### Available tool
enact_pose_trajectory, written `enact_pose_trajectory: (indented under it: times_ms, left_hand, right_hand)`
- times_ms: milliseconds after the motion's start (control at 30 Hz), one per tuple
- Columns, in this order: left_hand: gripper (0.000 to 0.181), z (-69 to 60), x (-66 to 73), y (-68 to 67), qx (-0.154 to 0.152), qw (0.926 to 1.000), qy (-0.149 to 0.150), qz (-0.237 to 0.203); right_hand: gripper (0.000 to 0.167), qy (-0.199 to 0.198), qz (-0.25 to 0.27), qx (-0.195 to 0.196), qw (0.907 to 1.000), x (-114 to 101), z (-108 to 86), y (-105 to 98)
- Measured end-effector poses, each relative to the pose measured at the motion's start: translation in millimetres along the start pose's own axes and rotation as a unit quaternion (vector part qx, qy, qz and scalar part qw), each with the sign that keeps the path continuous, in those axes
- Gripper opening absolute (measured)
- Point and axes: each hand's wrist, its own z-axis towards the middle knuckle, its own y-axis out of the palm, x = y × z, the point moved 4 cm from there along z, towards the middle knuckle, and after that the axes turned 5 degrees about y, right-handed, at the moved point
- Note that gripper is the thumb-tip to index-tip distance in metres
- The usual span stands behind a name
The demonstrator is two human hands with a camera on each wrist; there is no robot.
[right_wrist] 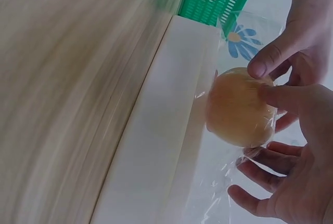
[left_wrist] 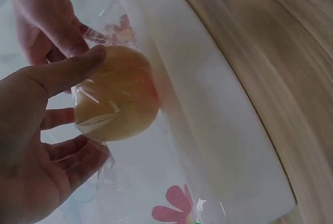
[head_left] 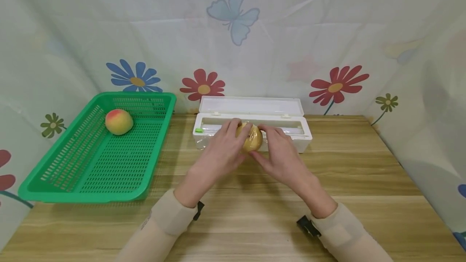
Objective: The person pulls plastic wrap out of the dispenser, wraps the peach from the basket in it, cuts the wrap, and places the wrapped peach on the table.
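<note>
A yellow peach with a pink blush [head_left: 253,140] is held between both hands, clear plastic film [right_wrist: 210,203] over its surface. My left hand [head_left: 221,151] grips it from the left, with the thumb on its near side in the left wrist view. From the other side my right hand [head_left: 285,157] holds it, thumb against the film and the other fingers bent behind. Right behind the peach stands a white cling film box [head_left: 302,142], its lid [head_left: 251,104] raised and a film roll [head_left: 211,127] inside. Film stretches from the peach across the box.
To the left stands a green plastic basket [head_left: 154,165] with one peach [head_left: 119,122] in it. A small bright green piece [head_left: 198,130] sits on the box's left end. A flower-printed curtain [head_left: 269,64] hangs behind the wooden table [head_left: 349,165].
</note>
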Motion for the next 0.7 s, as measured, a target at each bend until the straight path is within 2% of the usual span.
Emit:
enact_pose_trajectory:
  times_ms: [233, 433, 567, 700]
  left_hand:
    - [0.085, 3.3, -1.2, 5.6, 0.003, 1.0, -0.005, 0.005]
    - [0.091, 7.0, -4.3, 11.0, 0.01, 0.9998, -0.011, 0.016]
    - [0.098, 9.9, -7.0, 14.0, 0.003, 0.9996, -0.027, 0.008]
    - [0.102, 10.9, -10.6, 17.4, 0.001, 0.9989, -0.045, 0.007]
  right_hand:
    - [0.068, -0.021, 0.014, 0.003, 0.9997, 2.0, 0.9, -2.1]
    - [0.091, -0.02, 0.049, 0.005, 0.9986, 13.8, 2.2, -12.3]
    - [0.108, 0.013, 0.048, -0.036, 0.9982, 30.9, 2.3, -26.7]
    - [0.118, 0.088, 0.035, -0.102, 0.9902, 54.4, -0.7, -38.7]
